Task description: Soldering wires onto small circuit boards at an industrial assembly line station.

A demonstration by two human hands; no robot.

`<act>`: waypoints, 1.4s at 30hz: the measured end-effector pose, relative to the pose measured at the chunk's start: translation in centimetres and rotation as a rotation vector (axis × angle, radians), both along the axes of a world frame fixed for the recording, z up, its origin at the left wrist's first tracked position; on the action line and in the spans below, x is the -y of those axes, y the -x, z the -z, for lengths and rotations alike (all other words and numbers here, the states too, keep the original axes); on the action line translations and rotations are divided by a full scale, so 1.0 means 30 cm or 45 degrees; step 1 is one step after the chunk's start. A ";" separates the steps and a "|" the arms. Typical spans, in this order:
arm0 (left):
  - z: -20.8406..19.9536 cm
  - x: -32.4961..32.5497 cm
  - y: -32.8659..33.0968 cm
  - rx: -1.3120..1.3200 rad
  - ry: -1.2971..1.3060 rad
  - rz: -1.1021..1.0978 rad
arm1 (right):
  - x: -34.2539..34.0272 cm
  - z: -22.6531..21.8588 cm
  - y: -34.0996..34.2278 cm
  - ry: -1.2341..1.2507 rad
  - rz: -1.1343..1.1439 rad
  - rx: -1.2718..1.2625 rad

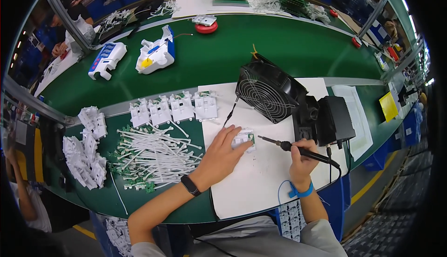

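My left hand (224, 157), with a dark band on its wrist, lies over a small white plastic part (240, 139) on the white sheet. Its thumb and fingers grip the part, which carries a bit of green circuit board (252, 138); the palm side is hidden. In my right hand (303, 160) is a soldering iron (312, 154), held by its black handle. The iron's tip points left, a short way from the green board and apart from it. A blue strap (302, 191) circles my right wrist.
A black fan (267, 91) and a black box (336, 119) stand beyond my hands. On the left lie a pile of white cables with green boards (153, 157), a row of white parts (160, 110) and a heap of white parts (84, 157). Blue-white housings (158, 52) lie farther off.
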State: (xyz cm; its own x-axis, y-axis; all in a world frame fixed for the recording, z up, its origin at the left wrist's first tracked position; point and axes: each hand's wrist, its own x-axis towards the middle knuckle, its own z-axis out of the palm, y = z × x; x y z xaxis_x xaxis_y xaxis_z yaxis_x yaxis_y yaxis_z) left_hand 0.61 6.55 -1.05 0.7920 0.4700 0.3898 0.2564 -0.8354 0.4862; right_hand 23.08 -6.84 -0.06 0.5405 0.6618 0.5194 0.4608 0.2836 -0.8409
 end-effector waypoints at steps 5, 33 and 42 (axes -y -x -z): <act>-0.006 -0.013 0.003 0.009 0.007 0.007 | 0.002 0.001 0.014 0.108 -0.052 0.058; -0.005 -0.020 0.005 -0.039 -0.100 -0.029 | -0.011 0.014 0.007 0.298 -0.067 0.022; -0.016 -0.011 -0.004 -0.035 -0.018 0.010 | 0.008 0.030 -0.004 0.159 -0.011 -0.007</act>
